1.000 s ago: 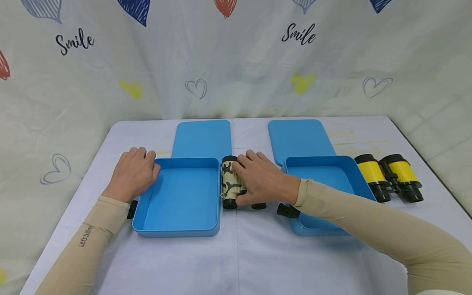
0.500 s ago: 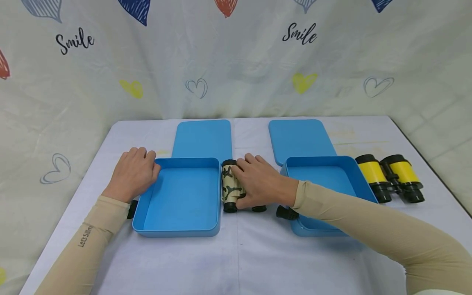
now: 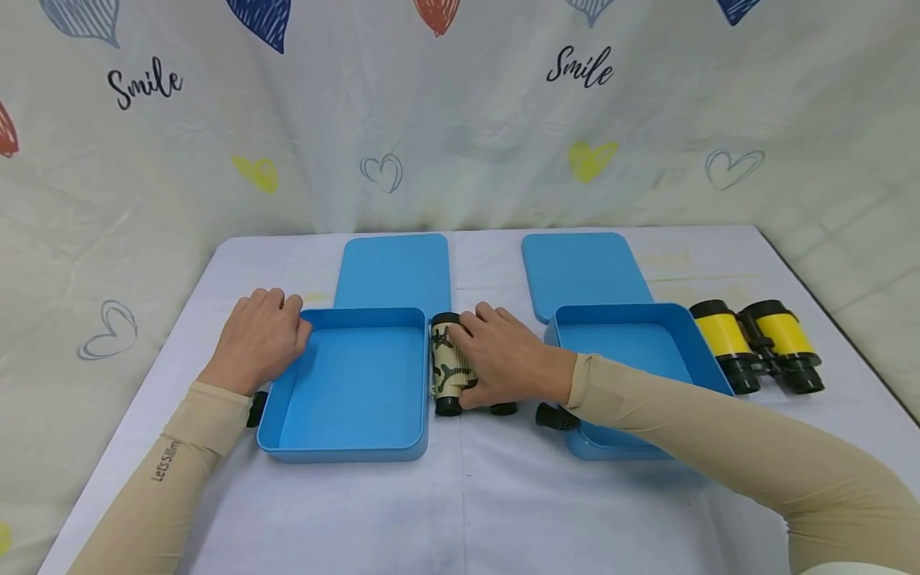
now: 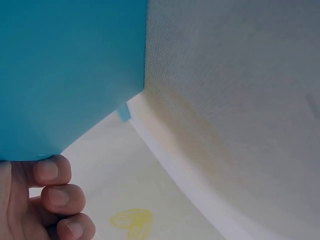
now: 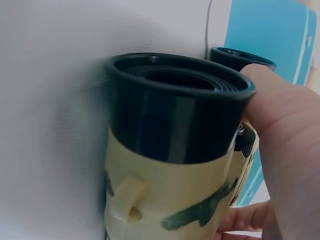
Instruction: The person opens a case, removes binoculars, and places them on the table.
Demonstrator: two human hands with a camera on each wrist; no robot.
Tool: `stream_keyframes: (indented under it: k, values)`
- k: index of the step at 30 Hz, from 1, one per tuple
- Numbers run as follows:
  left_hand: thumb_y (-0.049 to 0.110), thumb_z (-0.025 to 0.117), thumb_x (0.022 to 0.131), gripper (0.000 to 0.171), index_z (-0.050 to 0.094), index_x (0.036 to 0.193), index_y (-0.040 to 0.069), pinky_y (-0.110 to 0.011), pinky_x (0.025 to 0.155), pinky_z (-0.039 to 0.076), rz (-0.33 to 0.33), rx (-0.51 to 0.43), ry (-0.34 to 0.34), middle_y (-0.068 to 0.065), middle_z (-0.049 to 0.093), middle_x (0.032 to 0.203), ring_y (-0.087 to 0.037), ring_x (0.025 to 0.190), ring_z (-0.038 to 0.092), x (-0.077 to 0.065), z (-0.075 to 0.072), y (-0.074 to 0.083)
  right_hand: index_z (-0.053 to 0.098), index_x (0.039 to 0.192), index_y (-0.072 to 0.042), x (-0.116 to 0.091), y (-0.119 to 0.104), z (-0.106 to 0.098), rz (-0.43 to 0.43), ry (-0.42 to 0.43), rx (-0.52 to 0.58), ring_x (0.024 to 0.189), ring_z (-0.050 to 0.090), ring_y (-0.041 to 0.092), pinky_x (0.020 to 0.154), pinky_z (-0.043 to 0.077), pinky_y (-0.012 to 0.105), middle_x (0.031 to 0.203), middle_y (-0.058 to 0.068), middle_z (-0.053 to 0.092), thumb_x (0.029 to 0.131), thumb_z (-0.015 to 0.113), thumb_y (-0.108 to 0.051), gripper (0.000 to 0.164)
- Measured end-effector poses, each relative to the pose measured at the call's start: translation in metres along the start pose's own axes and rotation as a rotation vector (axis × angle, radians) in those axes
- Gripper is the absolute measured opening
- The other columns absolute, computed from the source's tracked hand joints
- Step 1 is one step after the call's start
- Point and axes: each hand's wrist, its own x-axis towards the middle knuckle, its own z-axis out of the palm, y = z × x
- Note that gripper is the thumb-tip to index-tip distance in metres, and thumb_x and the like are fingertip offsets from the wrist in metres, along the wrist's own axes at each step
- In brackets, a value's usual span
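Note:
Camouflage binoculars (image 3: 448, 363) with black ends lie on the table between two blue boxes. My right hand (image 3: 503, 355) grips them from above; the thumb is by the near end and the fingers wrap over the far side. In the right wrist view one black-rimmed barrel of the binoculars (image 5: 170, 125) fills the middle, with the right hand (image 5: 285, 130) behind it. My left hand (image 3: 260, 339) holds the left rim of the left blue box (image 3: 345, 391). Up close in the left wrist view, curled fingertips of the left hand (image 4: 55, 200) show below the box wall (image 4: 70, 70).
A second open blue box (image 3: 618, 331) stands to the right, partly under my right forearm. Beyond the boxes lie two flat blue lids (image 3: 394, 271). Yellow and black binoculars (image 3: 726, 335) rest at the table's right side. A printed curtain (image 3: 474, 120) hangs behind the white-covered table (image 3: 460, 511).
My right hand and the camouflage binoculars have shifted slightly towards me along the left box's side, mostly in the earlier half second. The left hand and both boxes stay in place.

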Motion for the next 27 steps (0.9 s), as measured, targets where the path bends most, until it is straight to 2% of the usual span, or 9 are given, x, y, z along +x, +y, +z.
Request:
stream_keyframes:
  k: [7,10,14,18,23,27]
  values:
    - [0.013,0.057,0.095,0.021,0.054,0.078,0.000,-0.031,0.055,0.030,0.008,0.010,0.010,-0.011,0.043,0.066,-0.024,0.061,0.041,0.000,0.003,-0.003,0.056,0.116,-0.009,0.004,0.001,0.004,-0.014,0.018,0.013,0.085,0.041,0.021,0.071,0.038,0.034,0.099,0.007,0.056,0.078,0.080,-0.058,0.067]
    - [0.013,0.058,0.096,0.023,0.053,0.077,0.001,-0.031,0.056,0.030,0.007,0.020,-0.012,-0.010,0.042,0.066,-0.024,0.061,0.040,0.002,0.005,-0.005,0.057,0.119,-0.008,0.006,0.001,0.002,0.009,-0.023,0.032,0.087,0.041,0.023,0.071,0.040,0.034,0.102,0.008,0.057,0.078,0.082,-0.056,0.068]
    - [0.016,0.057,0.097,0.024,0.054,0.079,0.000,-0.032,0.056,0.031,0.011,0.028,-0.032,-0.010,0.043,0.067,-0.024,0.063,0.041,0.004,0.009,-0.006,0.057,0.121,-0.007,0.008,0.003,-0.005,0.046,-0.118,0.060,0.091,0.042,0.024,0.074,0.042,0.036,0.106,0.010,0.057,0.079,0.082,-0.059,0.070]
    - [0.023,0.057,0.100,0.028,0.060,0.086,-0.002,-0.038,0.059,0.040,0.018,0.038,-0.043,-0.015,0.051,0.073,-0.029,0.070,0.047,0.006,0.009,-0.009,0.058,0.125,-0.006,0.007,0.009,-0.018,0.080,-0.153,0.100,0.093,0.045,0.024,0.076,0.043,0.036,0.109,0.009,0.058,0.082,0.079,-0.062,0.073]
    - [0.038,0.059,0.103,0.043,0.061,0.098,-0.004,-0.050,0.071,0.050,-0.061,0.045,-0.058,-0.023,0.062,0.092,-0.041,0.090,0.056,0.008,-0.008,-0.011,0.055,0.132,-0.006,0.001,0.024,-0.040,0.158,-0.105,0.212,0.103,0.051,0.027,0.085,0.048,0.042,0.119,0.012,0.060,0.088,0.076,-0.057,0.071]
    - [0.042,0.062,0.101,0.048,0.062,0.106,-0.006,-0.057,0.081,0.055,-0.116,0.022,0.040,-0.028,0.065,0.105,-0.047,0.104,0.059,0.006,-0.028,-0.011,0.054,0.131,-0.007,-0.009,0.038,-0.053,0.250,-0.049,0.363,0.108,0.050,0.029,0.090,0.048,0.045,0.124,0.013,0.057,0.091,0.076,-0.052,0.064]
